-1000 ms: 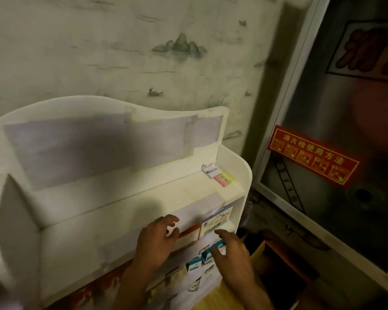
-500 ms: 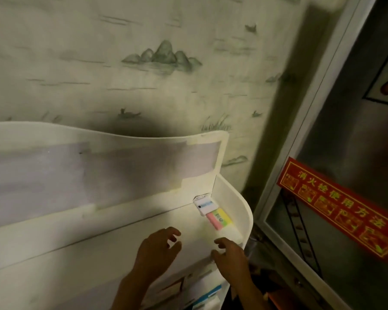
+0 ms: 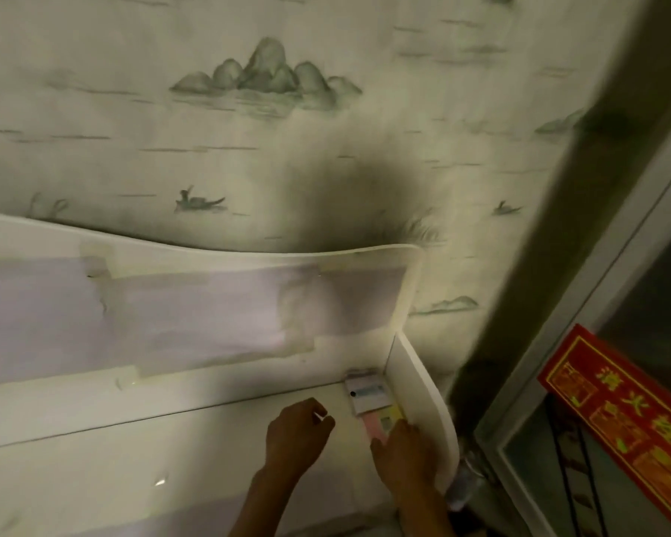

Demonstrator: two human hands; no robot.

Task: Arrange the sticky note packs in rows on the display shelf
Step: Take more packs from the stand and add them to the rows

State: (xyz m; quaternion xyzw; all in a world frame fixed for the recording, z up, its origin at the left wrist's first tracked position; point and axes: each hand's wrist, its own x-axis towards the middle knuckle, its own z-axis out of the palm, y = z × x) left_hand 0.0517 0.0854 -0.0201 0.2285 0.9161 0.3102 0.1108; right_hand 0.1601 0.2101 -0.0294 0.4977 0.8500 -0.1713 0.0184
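The white display shelf (image 3: 94, 416) is filling the lower left, its wavy back panel carrying a pale lilac sheet (image 3: 179, 315) taped flat at about nine o'clock. Just right of centre, at six o'clock, the left hand (image 3: 293, 436) is hovering over the top shelf board, fingers loosely curled and grasping nothing, well clear of any pack. Moving right, at five o'clock, the sticky note packs are sitting tucked in the far right corner of that top shelf: a white-carded pack (image 3: 367, 393) is lying against the back panel and the side wall, and a pink-and-yellow pack (image 3: 380, 422) is lying just in front of it, touching or overlapping its near edge. The right hand (image 3: 401, 453) is resting on that pink-and-yellow pack, fingers lying over its near end; whether they are pinching it or only pressing on it is hard to tell. Further right, the shelf's curved side wall (image 3: 427, 401) is standing beside the right hand. At four o'clock, a red sign (image 3: 616, 412) with yellow characters is sitting on a dark glazed door (image 3: 636, 288).
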